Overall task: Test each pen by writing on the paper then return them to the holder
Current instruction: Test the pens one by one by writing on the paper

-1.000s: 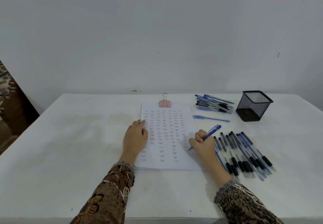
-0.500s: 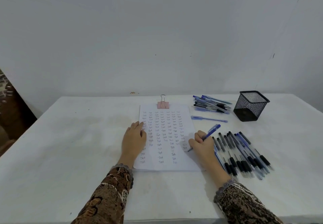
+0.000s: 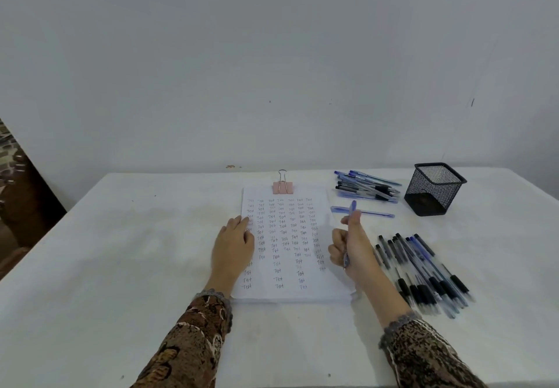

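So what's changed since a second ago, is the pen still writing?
No. The right hand, still gripping the blue ballpoint pen, has lifted and turned, taking the tip off the white sheet of paper. The left hand stays flat on the sheet's left edge; the black mesh holder and loose pens are unmoved.

The white sheet of paper (image 3: 284, 245) clipped at its top bears the handwritten word "Test", repeated in columns down the page.

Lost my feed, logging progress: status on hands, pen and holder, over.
Left hand flat on paper. Right hand grips blue pen, rear end up. Mesh holder stands clear, no pens visible inside.
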The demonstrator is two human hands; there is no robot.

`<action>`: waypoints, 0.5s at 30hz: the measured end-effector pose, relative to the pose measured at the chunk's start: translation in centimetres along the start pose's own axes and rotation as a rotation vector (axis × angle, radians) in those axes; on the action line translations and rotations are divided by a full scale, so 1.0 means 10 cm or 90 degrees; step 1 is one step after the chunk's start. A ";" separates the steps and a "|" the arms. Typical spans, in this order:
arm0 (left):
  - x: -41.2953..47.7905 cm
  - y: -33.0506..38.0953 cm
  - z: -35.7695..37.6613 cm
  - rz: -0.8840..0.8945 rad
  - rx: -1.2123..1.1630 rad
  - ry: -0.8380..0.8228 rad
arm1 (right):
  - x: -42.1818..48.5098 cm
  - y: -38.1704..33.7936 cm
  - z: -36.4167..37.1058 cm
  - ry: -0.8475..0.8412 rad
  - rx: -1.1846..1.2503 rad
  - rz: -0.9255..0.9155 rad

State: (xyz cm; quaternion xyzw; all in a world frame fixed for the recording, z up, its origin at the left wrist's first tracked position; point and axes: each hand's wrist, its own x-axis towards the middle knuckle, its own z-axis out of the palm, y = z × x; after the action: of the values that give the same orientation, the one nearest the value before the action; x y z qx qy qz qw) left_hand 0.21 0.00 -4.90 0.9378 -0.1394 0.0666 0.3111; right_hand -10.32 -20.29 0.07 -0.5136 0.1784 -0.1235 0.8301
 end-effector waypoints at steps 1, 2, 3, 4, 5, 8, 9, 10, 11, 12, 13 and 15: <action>0.00 0.00 0.00 -0.001 -0.001 0.000 | 0.00 -0.01 0.02 0.003 0.036 0.019; 0.00 0.00 0.00 -0.001 -0.002 0.001 | 0.01 0.00 0.03 0.013 0.081 0.025; 0.00 0.00 0.00 -0.001 -0.003 0.001 | 0.02 0.02 0.03 0.025 0.127 0.022; 0.00 0.00 0.00 0.000 -0.005 0.002 | 0.02 0.03 0.04 0.032 0.172 0.022; 0.00 0.00 0.00 0.001 -0.007 0.003 | 0.02 0.05 0.04 0.035 0.214 0.025; 0.00 0.00 0.01 0.001 -0.008 0.004 | 0.03 0.09 0.01 0.034 0.324 0.063; 0.00 0.00 0.01 0.000 -0.008 0.006 | 0.03 0.09 0.00 0.033 0.361 0.079; 0.00 0.00 0.01 0.001 -0.006 0.008 | 0.03 0.09 0.00 0.034 0.388 0.092; 0.00 -0.01 0.01 0.002 -0.004 0.010 | 0.03 0.09 -0.01 0.039 0.404 0.100; 0.00 -0.01 0.01 0.004 -0.003 0.012 | 0.03 0.10 -0.01 0.048 0.407 0.102; 0.00 -0.01 0.02 0.005 -0.004 0.013 | 0.03 0.12 -0.01 0.062 0.405 0.102; 0.00 0.00 0.02 0.005 -0.005 0.014 | 0.02 0.16 -0.01 0.096 0.405 0.101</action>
State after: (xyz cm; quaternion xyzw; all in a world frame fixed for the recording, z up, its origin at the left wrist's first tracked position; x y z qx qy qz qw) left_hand 0.21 -0.07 -5.06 0.9352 -0.1400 0.0778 0.3159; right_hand -10.15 -19.77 -1.45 -0.2029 0.2311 -0.1458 0.9403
